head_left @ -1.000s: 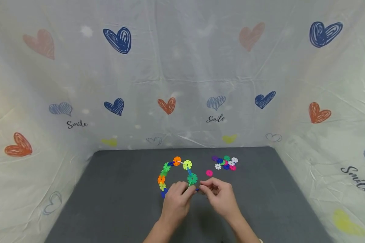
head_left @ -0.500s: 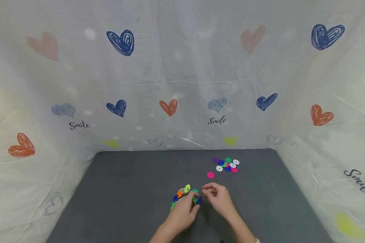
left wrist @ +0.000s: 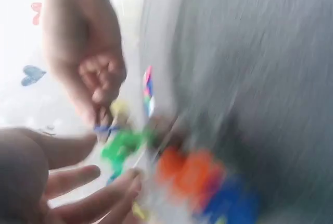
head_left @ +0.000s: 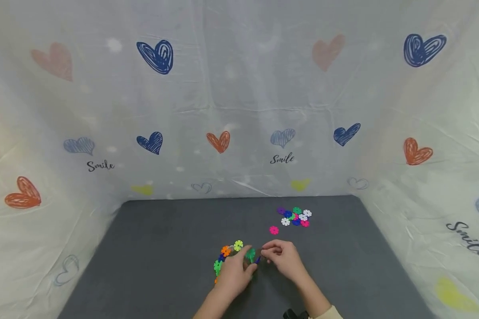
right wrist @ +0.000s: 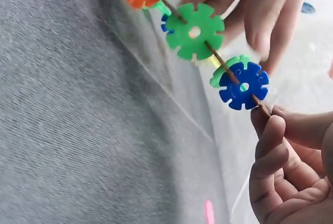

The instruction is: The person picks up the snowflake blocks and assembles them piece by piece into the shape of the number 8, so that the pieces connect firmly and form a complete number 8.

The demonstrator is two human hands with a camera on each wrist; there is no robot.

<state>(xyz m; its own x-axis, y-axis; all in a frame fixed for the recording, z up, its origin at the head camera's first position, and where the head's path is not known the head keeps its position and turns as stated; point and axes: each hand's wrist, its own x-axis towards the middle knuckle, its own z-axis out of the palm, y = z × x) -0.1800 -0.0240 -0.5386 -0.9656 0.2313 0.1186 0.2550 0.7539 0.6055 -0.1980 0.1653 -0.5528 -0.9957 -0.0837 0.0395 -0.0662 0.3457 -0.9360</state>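
A curved chain of notched plastic discs, with an orange disc and a green disc, hangs around my left hand. That hand's fingers and thumb are spread beside the chain; in the right wrist view its thumb stands apart from the blue disc. My right hand pinches a thin brown disc, seen edge-on, between thumb and forefinger. This brown disc is slotted into the blue one at the chain's end. The left wrist view is blurred, and my left hand hides part of the chain in the head view.
A loose pile of discs, white, blue, pink, green and purple, lies at the back right of the dark grey table. One pink disc lies nearer. Behind stands a pale curtain printed with hearts.
The chain has been lifted off the table and drawn toward me. My left hand has turned and loosened its fingers; my right hand stays at the blue end.
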